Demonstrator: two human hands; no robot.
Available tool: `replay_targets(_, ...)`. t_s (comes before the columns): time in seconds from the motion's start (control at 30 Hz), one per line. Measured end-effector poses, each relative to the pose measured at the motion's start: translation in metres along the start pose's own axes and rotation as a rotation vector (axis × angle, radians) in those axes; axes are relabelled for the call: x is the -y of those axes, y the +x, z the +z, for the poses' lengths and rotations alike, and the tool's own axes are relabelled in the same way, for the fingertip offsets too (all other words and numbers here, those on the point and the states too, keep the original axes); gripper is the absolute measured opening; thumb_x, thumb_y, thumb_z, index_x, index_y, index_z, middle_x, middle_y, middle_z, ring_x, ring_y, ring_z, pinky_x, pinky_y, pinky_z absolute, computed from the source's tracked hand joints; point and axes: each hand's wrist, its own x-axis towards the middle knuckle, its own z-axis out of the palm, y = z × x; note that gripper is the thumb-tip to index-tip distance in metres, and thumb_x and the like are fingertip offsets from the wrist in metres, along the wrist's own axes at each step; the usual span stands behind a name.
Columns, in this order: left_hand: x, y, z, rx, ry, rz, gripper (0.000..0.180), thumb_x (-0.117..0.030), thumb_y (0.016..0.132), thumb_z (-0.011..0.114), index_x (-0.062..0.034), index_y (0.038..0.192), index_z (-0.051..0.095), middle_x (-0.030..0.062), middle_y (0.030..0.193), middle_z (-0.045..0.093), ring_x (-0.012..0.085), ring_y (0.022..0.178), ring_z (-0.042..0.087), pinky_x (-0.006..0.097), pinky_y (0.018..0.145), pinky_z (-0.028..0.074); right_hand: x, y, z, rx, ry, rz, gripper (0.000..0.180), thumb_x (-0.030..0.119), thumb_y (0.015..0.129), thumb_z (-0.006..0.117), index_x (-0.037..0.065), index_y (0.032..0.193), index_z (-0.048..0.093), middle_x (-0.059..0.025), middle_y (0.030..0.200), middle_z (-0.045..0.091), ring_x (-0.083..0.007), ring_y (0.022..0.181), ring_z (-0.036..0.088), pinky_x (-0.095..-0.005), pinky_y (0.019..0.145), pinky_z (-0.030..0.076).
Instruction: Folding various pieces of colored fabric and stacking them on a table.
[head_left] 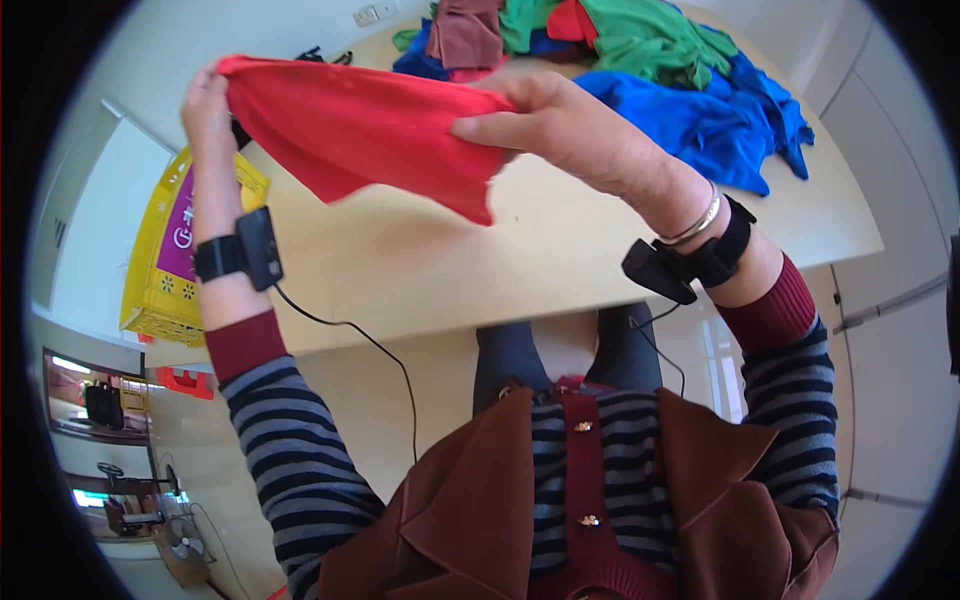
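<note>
A red cloth [350, 125] is stretched between my two hands above the pale table [420, 270]. My left hand [205, 100] is closed on its upper left corner. At the cloth's right end, my right hand [530, 122] pinches the edge, thumb on top and the other fingers mostly hidden. The lower edge of the cloth hangs free in an uneven line. Beyond my right hand lies a blue cloth [680, 120], crumpled on the table, with a green cloth [650, 40] heaped behind it.
A yellow crate [165, 305] with a purple panel stands at the table's left side, near my left forearm. More cloths, including a brownish one [467, 35], lie at the far edge. Black cables [400, 365] trail from the bands on both wrists.
</note>
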Motion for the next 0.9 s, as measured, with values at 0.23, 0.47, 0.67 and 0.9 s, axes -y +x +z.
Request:
replay_targets(0.23,0.011,0.000,0.124,0.150,0.338,0.275,0.013,-0.008,0.091,0.049,-0.0040,0.092,0.062,0.0049,0.077,0.063,0.0155,0.076,0.063,0.028,0.069,0.050,-0.042,-0.045,0.006,0.118,0.273,0.222,0.027,0.019,0.091,0.063,0.001,0.110,0.064,-0.0053,0.092,0.069,-0.0115,0.080,0.066,-0.0250,0.077,0.054)
replay_targets(0.47,0.079,-0.172,0.302,0.574,0.252,0.227,0.031,-0.021,0.088,0.061,-0.0023,0.112,0.063,0.0091,0.096,0.069,0.0158,0.088,0.064,0.027,0.081,0.049,-0.172,-0.130,-0.016,-0.102,0.324,0.670,0.032,0.020,0.093,0.059,-0.002,0.116,0.060,-0.0092,0.095,0.068,-0.0140,0.075,0.067,-0.0261,0.071,0.055)
replay_targets(0.67,0.064,-0.241,0.256,0.930,-0.057,-0.200,0.029,-0.016,0.092,0.058,0.0019,0.116,0.060,0.0083,0.099,0.066,0.0134,0.091,0.062,0.027,0.085,0.048,-0.182,-0.168,-0.060,-0.198,0.119,0.888,0.027,0.022,0.093,0.059,-0.001,0.106,0.063,-0.0082,0.086,0.069,-0.0141,0.068,0.066,-0.0253,0.063,0.054)
replay_targets(0.9,0.076,-0.336,0.039,0.539,0.406,-0.348,0.018,-0.010,0.091,0.059,0.0028,0.103,0.062,0.0063,0.092,0.065,0.0112,0.088,0.060,0.026,0.082,0.048,-0.180,-0.183,-0.057,-0.351,-0.574,0.332,0.016,0.016,0.087,0.062,0.002,0.094,0.063,-0.0081,0.076,0.066,-0.0149,0.068,0.064,-0.0265,0.061,0.051)
